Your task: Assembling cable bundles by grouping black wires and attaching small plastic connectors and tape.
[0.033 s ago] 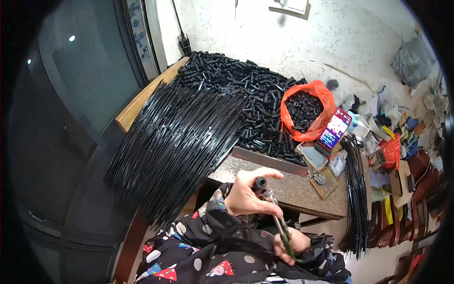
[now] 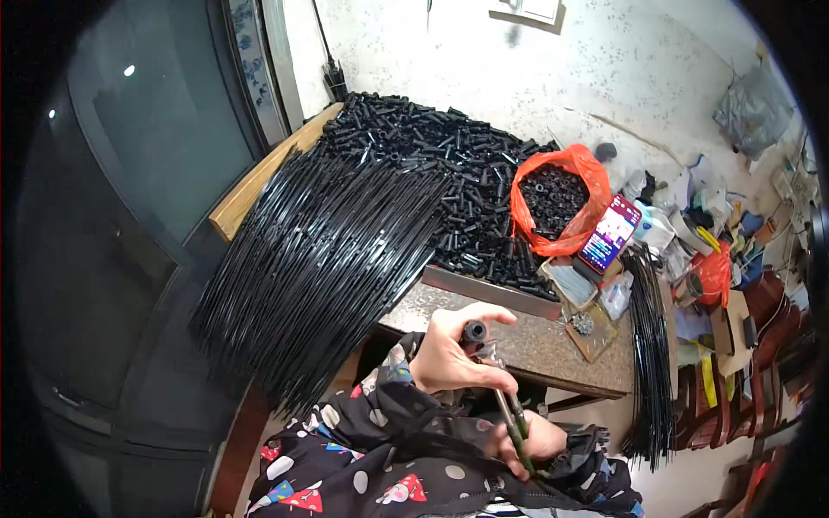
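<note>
My left hand (image 2: 445, 356), fingers curled, holds a short black tube (image 2: 474, 331) with its round open end facing up. Just below the tube are the metal jaws of green-handled pliers (image 2: 511, 416). Their jaws are at or against the tube's lower part; the exact contact is hidden by my fingers. My right hand (image 2: 544, 439) is closed around the plier handles, low in front of my body. My left thumb lies next to the pliers' upper part.
A table (image 2: 587, 371) bears a heap of short black tubes (image 2: 414, 129), a fan of long black rods (image 2: 319, 259) and a metal strip (image 2: 492, 295). To the right are a red plastic bag (image 2: 522, 194) of small black parts, a phone (image 2: 610, 233) and another rod bundle (image 2: 652, 363).
The fingers of my right hand have shifted slightly on the plier handles. My left hand and the tube stay in place.
</note>
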A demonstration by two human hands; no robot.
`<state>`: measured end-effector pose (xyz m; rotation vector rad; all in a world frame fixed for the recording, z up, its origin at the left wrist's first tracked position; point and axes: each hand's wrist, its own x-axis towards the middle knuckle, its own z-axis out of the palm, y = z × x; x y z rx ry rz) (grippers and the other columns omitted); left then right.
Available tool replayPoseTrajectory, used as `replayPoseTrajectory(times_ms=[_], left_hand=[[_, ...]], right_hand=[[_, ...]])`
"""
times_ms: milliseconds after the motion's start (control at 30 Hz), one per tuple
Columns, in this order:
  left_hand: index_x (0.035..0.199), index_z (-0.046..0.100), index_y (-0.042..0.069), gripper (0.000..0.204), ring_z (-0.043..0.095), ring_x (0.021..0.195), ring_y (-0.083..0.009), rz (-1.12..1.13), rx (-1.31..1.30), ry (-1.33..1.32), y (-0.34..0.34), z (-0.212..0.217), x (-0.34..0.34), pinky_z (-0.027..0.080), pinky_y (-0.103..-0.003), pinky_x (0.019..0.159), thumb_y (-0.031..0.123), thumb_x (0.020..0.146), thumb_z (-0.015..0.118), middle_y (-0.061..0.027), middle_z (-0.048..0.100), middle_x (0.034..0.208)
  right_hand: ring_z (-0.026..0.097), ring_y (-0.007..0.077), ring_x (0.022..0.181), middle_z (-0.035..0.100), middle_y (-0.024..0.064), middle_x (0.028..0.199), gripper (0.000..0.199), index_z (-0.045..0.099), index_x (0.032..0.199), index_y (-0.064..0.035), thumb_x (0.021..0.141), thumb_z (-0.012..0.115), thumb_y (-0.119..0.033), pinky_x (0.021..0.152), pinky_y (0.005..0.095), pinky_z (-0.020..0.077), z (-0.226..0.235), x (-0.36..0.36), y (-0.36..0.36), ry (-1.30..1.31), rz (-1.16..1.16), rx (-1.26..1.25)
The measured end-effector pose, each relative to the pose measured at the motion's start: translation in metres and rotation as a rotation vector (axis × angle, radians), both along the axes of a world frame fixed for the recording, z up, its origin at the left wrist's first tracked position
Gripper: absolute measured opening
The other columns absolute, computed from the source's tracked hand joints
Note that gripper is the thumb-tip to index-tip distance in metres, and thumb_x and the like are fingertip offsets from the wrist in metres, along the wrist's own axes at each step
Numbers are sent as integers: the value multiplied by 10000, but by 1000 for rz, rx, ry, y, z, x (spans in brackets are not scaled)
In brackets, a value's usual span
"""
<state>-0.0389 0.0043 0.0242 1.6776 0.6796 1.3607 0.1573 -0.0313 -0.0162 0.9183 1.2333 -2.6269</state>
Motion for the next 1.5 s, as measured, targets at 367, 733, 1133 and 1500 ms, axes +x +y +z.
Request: replayPoseTrajectory(times_ms=[367,733,1133,1500], left_hand=[[845,497,-26,517,313,461,-3,36,-28,-106,-5,9,-3,228,-147,406,131,419,743,70,386,517],[799,515,-4,287,343,447,3,226,-65,36,-12,6,-7,243,-131,398,50,536,616,60,418,521],[859,478,-46,281,342,424,-16,238,-362,-132,-16,-22,8,270,-144,397,-8,587,538,55,383,494],[968,394,-110,476,305,388,-22,25,-155,-130,-15,-44,-12,219,-163,353,58,590,629,54,313,473]], right_hand=[[448,104,686,482,61,760,286,380,1000,6,728,442,-57,612,258,385,18,-14,-22,-57,-281,1104],[485,143,638,474,114,833,478,115,1203,-108,784,342,-70,568,241,391,35,-8,-5,207,-80,320],[418,73,458,437,31,501,169,428,798,-31,743,470,-185,431,217,331,-18,-42,-36,-19,-483,714],[449,209,742,464,63,718,176,429,775,-37,600,447,-37,573,274,413,-37,52,68,-868,-483,2077]])
